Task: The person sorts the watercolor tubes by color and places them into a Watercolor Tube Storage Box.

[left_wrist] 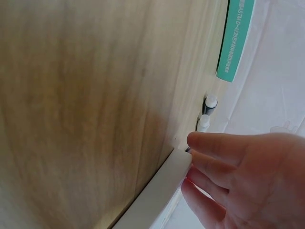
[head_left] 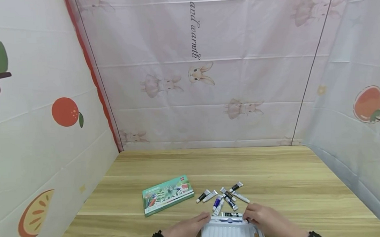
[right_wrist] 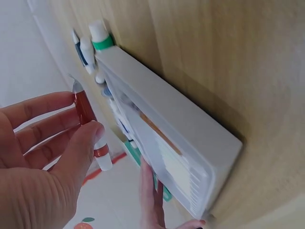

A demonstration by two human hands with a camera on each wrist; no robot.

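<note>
My right hand [head_left: 259, 215] pinches a brown-red paint tube [right_wrist: 85, 106] between thumb and fingers, its white cap pointing down in the right wrist view. It is over the far right corner of a white plastic paint box [head_left: 228, 230]. My left hand [head_left: 187, 230] rests with fairly straight fingers against the box's left far corner; in the left wrist view its fingertips [left_wrist: 193, 139] are right at the box's edge. A paintbrush [right_wrist: 159, 133] with a wooden handle lies along the box's right side. A thin blue-marked item [head_left: 230, 220] lies across its far end.
Several small paint tubes [head_left: 217, 202] lie scattered beyond the box. A tube with a green band [right_wrist: 102, 37] is close to its corner. A green printed carton [head_left: 168, 195] lies to the left on the wooden table [head_left: 123, 190]. Printed cloths [head_left: 239, 78] hang around the table.
</note>
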